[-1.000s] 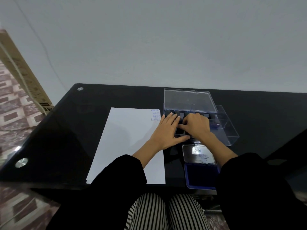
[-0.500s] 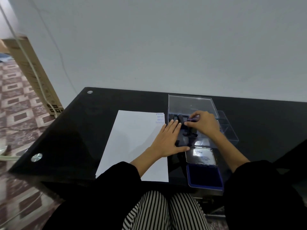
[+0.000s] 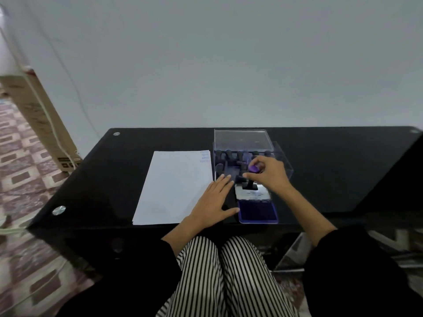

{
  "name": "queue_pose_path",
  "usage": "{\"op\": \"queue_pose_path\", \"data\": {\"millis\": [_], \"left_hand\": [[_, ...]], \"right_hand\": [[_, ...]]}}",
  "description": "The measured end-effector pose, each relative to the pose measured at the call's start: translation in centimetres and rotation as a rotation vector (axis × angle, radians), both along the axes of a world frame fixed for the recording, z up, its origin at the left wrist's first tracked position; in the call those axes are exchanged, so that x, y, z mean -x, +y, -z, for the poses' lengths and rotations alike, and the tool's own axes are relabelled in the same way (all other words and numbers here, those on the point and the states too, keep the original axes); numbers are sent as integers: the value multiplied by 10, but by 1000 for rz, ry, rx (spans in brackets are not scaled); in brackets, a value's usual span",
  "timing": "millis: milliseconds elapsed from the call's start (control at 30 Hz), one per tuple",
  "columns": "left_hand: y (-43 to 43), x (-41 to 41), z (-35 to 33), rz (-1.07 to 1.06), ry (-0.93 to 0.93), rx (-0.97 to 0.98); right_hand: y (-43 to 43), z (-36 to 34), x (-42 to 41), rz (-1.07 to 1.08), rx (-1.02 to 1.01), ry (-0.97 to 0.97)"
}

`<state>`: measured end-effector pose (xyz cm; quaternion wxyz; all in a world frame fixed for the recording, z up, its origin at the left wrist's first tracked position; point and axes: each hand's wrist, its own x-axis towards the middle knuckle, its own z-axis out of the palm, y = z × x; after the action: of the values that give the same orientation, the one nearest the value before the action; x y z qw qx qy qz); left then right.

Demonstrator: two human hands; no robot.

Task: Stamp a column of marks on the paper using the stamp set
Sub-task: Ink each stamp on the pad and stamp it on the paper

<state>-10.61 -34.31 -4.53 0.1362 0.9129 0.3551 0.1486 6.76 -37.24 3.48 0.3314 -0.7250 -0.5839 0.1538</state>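
Observation:
A white sheet of paper (image 3: 174,186) lies on the black table (image 3: 343,170), with a short column of blue marks (image 3: 205,156) at its top right corner. Right of it stands the clear stamp set box (image 3: 242,154), lid up, with several dark stamps inside. My right hand (image 3: 267,173) pinches a stamp with a purple knob (image 3: 253,168), held just above the ink pad's raised lid (image 3: 253,193). The blue ink pad (image 3: 257,215) lies open near the table's front edge. My left hand (image 3: 215,202) rests flat on the table beside the paper's right edge.
A long cardboard box (image 3: 43,124) leans against the wall at the left, over a patterned tile floor. The table's front edge runs just above my striped trousers (image 3: 219,277). A grey wall stands behind the table.
My right hand has lifted a purple-topped stamp out of the box and brought it toward me, over the ink pad lid. My left hand slid back a little and stays flat.

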Motion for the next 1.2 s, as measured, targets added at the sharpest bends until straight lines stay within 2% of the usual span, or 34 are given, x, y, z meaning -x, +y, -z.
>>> {"op": "queue_pose_path", "data": {"millis": [133, 433, 800, 1000, 1200], "left_hand": [[-17, -2, 11, 32, 19, 11], [-20, -13, 23, -40, 70, 164], [-15, -24, 32, -18, 128, 170], [-16, -25, 33, -16, 158, 154], [-16, -25, 34, -16, 170, 144]], "right_hand": [[-20, 19, 3, -17, 31, -35], [-40, 45, 3, 11, 83, -64], [-50, 47, -12, 63, 63, -194], [-56, 56, -4, 61, 47, -328], [-61, 62, 0, 57, 19, -320]]}}
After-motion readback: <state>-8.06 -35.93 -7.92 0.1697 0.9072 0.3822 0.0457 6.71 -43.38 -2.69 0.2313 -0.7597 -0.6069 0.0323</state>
